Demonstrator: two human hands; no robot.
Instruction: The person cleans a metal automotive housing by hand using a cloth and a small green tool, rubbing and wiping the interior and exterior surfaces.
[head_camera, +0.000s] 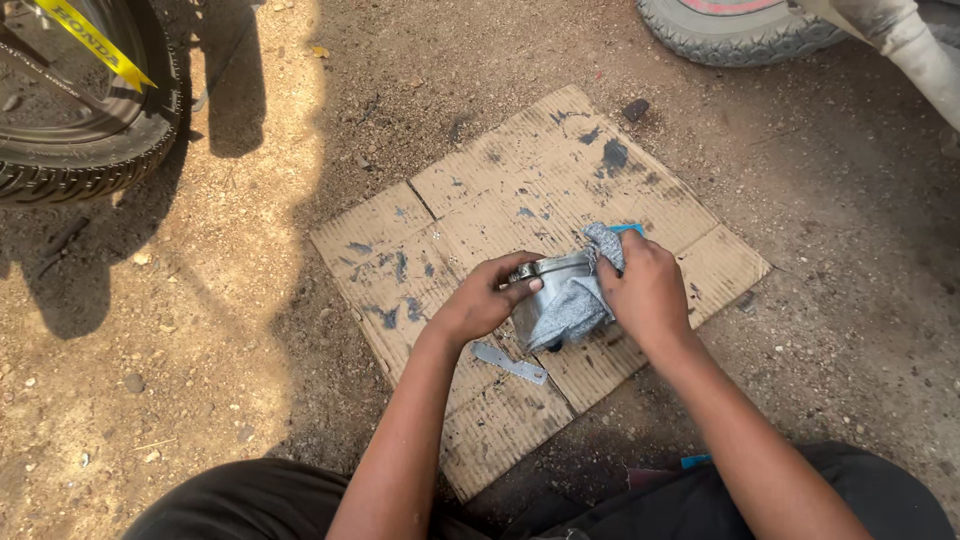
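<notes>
Head view: left hand (480, 300) fingers clamped on piston (545, 295); right hand (648, 290) at 3 o'clock grips rag (578, 305) against it, over cardboard (480, 200).

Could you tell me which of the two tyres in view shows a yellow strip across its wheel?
The black tyre at the upper left, in shadow, with a yellow strip slanting across its wheel. The grey tyre at the top right shows only a pinkish rim above its tread.
</notes>
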